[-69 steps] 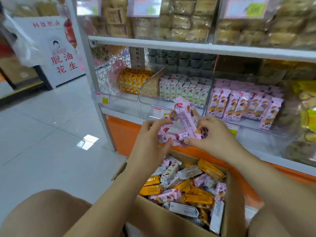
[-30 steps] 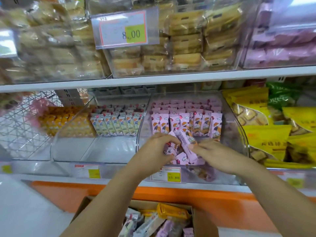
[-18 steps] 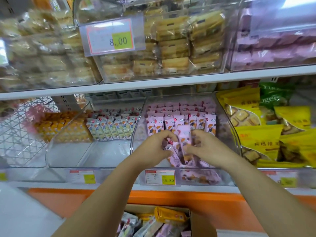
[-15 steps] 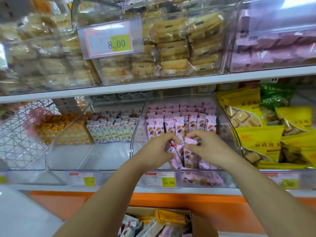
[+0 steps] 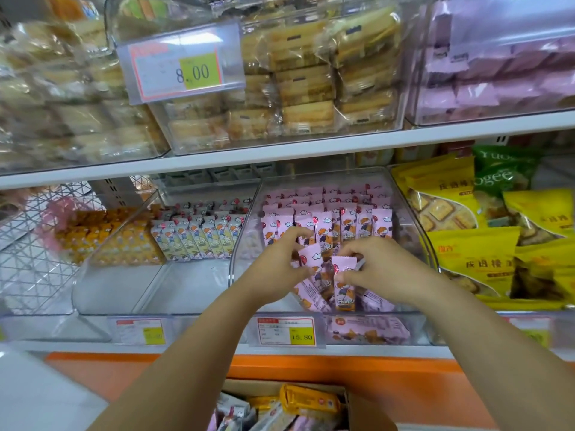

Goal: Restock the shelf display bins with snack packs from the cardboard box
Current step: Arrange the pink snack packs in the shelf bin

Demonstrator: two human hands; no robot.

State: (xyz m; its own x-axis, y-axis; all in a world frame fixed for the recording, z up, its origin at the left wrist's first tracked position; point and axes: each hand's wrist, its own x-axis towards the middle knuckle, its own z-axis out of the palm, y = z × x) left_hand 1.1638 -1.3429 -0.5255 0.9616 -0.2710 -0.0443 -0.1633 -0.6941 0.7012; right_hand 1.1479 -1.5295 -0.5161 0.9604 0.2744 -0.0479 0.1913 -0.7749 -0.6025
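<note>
Both hands are inside a clear plastic bin [image 5: 417, 231] on the lower shelf. My left hand [image 5: 277, 269] and my right hand [image 5: 382, 269] together grip a bunch of pink snack packs [image 5: 333, 281], held upright just in front of several standing rows of the same pink packs [image 5: 339, 222]. One pack in my right fingers stands nearly vertical; the others lean left. The cardboard box [image 5: 361, 405] sits below at the bottom edge, holding mixed orange, pink and white packs.
Left of the pink bin is a clear bin with white packs [image 5: 199, 234], then orange packs [image 5: 102, 241] beside a wire basket [image 5: 34, 244]. Yellow bags [image 5: 473, 262] fill the right. Price tags [image 5: 284, 331] line the shelf front. The upper shelf [image 5: 280, 157] carries cake bins.
I lifted the pink packs from over the box up into the pink bin. Over the last half second my hands shifted slightly while turning the packs upright.
</note>
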